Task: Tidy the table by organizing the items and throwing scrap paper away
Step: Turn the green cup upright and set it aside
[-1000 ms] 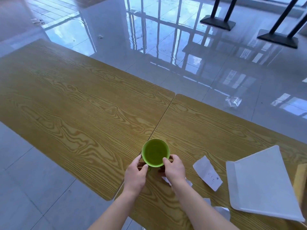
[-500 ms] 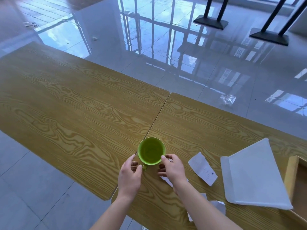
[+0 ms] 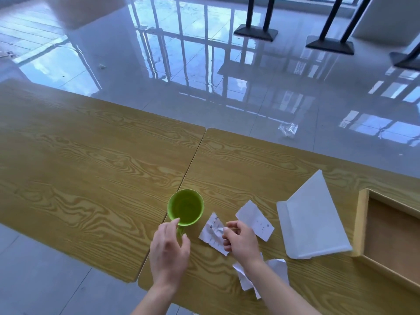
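Beside green cup, faintly printed scrap

I read the yellow wood-grain tabletop as smooth, with a low sheen. At six o'clock are a glossy green plastic cup and a matt crumpled white paper scrap. At four o'clock are a smooth white plastic folder and a matt pale wooden tray. At twelve, the grey floor tiles are mirror-glossy.

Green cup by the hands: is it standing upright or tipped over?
Upright. The green cup stands on the table with its round mouth facing up, and nothing shows inside it.
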Available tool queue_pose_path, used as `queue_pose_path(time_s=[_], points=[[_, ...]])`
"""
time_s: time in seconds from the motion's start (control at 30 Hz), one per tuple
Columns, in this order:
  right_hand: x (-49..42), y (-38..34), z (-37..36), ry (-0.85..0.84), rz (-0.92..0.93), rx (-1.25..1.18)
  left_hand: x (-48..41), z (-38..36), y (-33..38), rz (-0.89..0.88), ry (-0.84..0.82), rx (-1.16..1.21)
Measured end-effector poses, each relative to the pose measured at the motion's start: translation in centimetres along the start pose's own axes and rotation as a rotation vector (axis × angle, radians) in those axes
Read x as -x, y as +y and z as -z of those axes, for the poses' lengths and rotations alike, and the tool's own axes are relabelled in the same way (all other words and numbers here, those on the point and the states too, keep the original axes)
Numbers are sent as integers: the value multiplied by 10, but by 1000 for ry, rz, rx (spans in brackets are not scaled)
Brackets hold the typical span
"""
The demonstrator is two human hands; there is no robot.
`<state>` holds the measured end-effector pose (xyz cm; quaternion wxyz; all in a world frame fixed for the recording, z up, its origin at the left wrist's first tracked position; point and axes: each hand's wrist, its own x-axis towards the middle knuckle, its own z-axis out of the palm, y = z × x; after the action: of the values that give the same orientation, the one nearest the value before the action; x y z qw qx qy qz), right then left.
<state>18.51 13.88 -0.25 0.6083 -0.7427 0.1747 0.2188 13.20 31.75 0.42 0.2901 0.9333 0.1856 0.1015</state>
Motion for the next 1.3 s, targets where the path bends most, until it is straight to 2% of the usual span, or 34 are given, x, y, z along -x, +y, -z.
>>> queue_pose_path(time_s=[0.13,0.3,0.43,1.3], points=[[4,7,14,3,-2,22,-2,-4,-2,7,-20,-87],[5,13,25,16,-9,28,-15,-6,-16,300,-65,22],[3,13,28,9,-13,34,-23,-10,-20,388,-60,75],[4,23,41,34,-52,50,-19,-7,-24,322,-57,97]])
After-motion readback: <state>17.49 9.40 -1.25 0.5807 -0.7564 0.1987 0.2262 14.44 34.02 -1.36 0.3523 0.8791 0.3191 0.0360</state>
